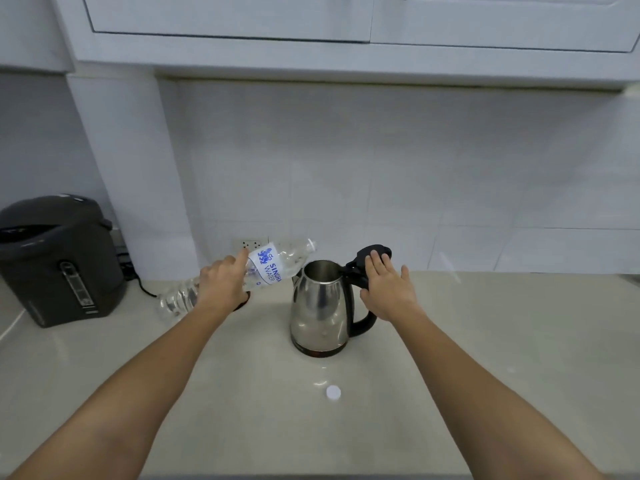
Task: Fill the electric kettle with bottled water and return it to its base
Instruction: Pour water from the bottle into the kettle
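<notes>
A steel electric kettle (320, 311) with a black handle stands on the counter, its black lid (375, 253) flipped up and open. My left hand (221, 282) grips a clear plastic water bottle (266, 268) with a blue and white label, tilted with its uncapped neck up to the right, just left of and above the kettle's mouth. My right hand (388, 282) is flat with fingers spread, resting against the raised lid and the top of the handle. The kettle's base (242, 304) peeks out dark beneath my left wrist. The bottle's white cap (333, 392) lies in front of the kettle.
A dark grey hot-water dispenser (57, 261) stands at the left with its cord (143, 287) running along the counter. A wall socket (251, 243) sits behind the bottle. The beige counter (485, 358) meets a tiled wall, with white cabinets (228, 15) overhead.
</notes>
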